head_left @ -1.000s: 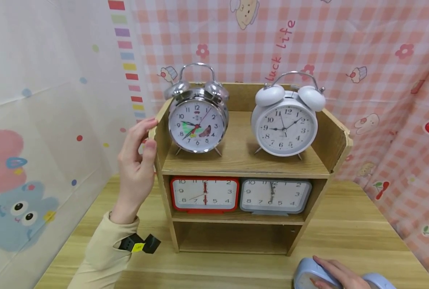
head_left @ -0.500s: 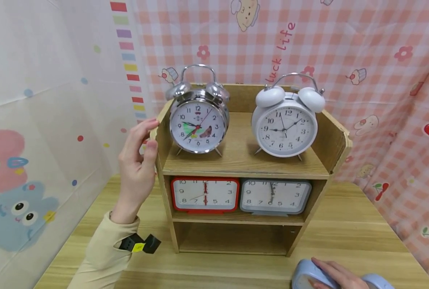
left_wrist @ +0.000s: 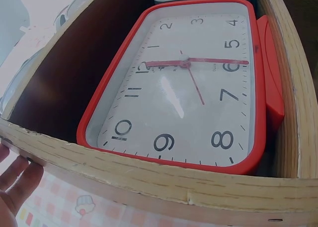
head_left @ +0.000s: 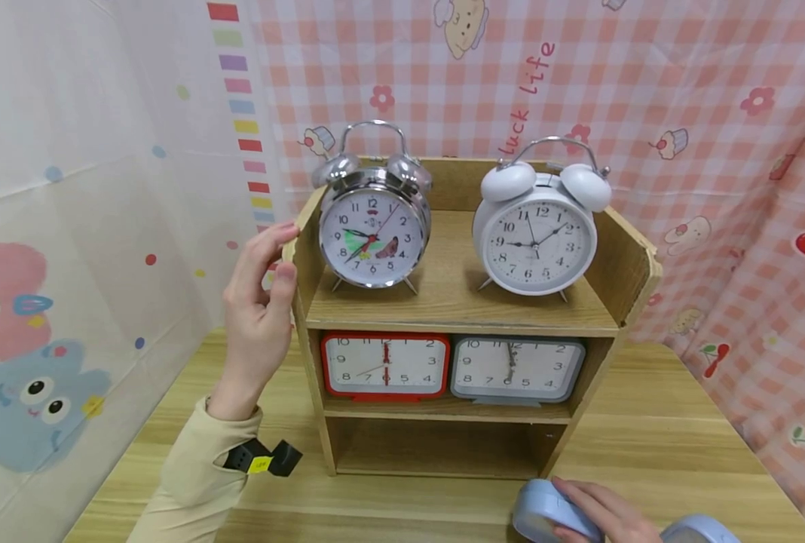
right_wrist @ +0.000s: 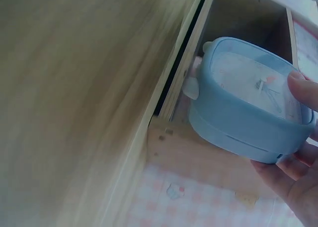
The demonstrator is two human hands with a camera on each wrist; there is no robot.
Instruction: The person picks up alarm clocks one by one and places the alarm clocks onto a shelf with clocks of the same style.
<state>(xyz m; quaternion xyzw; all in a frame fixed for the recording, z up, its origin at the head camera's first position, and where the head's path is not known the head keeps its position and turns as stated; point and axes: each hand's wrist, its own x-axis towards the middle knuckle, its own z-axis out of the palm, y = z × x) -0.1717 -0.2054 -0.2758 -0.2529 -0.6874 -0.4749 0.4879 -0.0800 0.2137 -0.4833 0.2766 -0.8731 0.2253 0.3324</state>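
Note:
My left hand [head_left: 256, 317] rests against the left side panel of a small wooden shelf [head_left: 457, 329], its fingertips touching the panel's outer side. In the right wrist view my right hand [right_wrist: 298, 182] grips a light blue alarm clock [right_wrist: 248, 103] between thumb and fingers, its dial tilted up. The head view has this clock [head_left: 541, 509] just in front of the shelf's lower right corner, partly cut off. A red clock [head_left: 385, 366] and a grey clock [head_left: 518, 369] stand side by side in the middle compartment. On top are a silver twin-bell clock [head_left: 373, 234] and a white one [head_left: 537, 241].
Another light blue object [head_left: 697, 529] sits at the bottom edge, right of my right hand. The bottom compartment [head_left: 443, 445] holds no clock. A wood-grain table [head_left: 660, 437] bears the shelf. Patterned cloth [head_left: 681, 98] hangs behind and at both sides.
My right hand has moved left with the light blue alarm clock, toward the shelf's lower right corner. The other light blue object stays behind. My left hand keeps its place on the side panel.

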